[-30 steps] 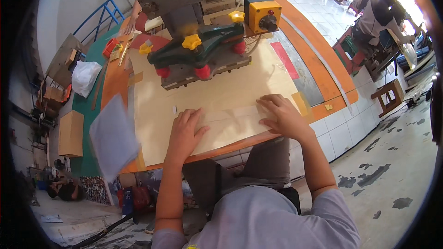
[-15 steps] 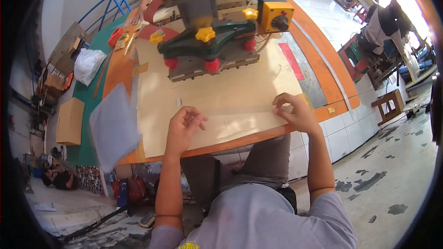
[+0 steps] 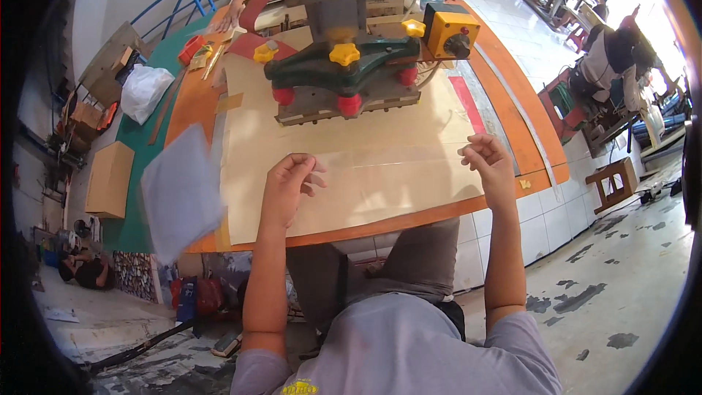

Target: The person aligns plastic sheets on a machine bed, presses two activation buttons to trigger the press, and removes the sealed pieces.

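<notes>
A clear, thin plastic film [image 3: 387, 157] seems to stretch between my two hands, its edges barely visible against the beige sheet [image 3: 373, 208] beneath. At its left end my left hand [image 3: 291, 179] pinches with thumb and forefinger, the other fingers loosely curled. At the other end my right hand [image 3: 488, 161] pinches near the sheet's right side, fingertips together. Beyond both hands stands a press head [image 3: 344, 66] with a dark green bracket, yellow knobs and red feet, its flat metal plate [image 3: 351, 108] above the sheet.
A stack of translucent plastic sheets [image 3: 183, 194] lies at the table's left, beside a cardboard box [image 3: 110, 179] and a white plastic bag [image 3: 143, 93]. A yellow control box [image 3: 447, 31] sits right of the press. Another person's hand [image 3: 231, 16] rests at the far left of the table.
Both hands have moved away from me, toward the press. My right hand has also shifted right, widening the gap between them. The small white piece near my left hand no longer shows.
</notes>
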The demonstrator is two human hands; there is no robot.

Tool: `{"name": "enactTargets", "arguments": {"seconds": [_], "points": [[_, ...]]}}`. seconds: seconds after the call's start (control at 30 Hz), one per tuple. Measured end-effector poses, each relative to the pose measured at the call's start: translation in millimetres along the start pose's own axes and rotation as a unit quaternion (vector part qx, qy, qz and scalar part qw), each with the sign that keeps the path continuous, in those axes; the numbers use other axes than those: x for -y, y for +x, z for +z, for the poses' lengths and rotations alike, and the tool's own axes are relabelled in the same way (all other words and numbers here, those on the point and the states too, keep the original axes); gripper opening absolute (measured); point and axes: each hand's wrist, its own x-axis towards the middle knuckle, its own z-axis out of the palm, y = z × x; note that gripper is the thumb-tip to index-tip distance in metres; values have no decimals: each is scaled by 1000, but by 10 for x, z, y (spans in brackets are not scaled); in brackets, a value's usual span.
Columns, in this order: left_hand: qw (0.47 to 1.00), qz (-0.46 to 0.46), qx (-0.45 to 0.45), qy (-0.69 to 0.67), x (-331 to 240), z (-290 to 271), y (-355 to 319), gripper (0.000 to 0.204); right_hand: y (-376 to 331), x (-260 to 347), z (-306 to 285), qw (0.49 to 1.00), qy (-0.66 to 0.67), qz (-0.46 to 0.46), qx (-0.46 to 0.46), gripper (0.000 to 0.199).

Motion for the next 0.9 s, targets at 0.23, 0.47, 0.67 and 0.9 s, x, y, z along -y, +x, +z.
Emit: {"name": "enactTargets", "arguments": {"seconds": [0.23, 0.47, 0.67, 0.9], "points": [[1000, -6, -8, 13, 50, -2, 64, 19, 60, -165, -72, 1000, -8, 7, 3, 24], [998, 26, -20, 55, 143, -27, 67, 18, 63, -156, -48, 1000, -2, 29, 5, 28], [996, 13, -54, 76, 168, -84, 85, 17, 52, -56, 3, 999, 19, 36, 17, 26], [997, 4, -42, 63, 160, -33, 101, 18, 44, -74, -48, 999, 20, 42, 15, 24]]}}
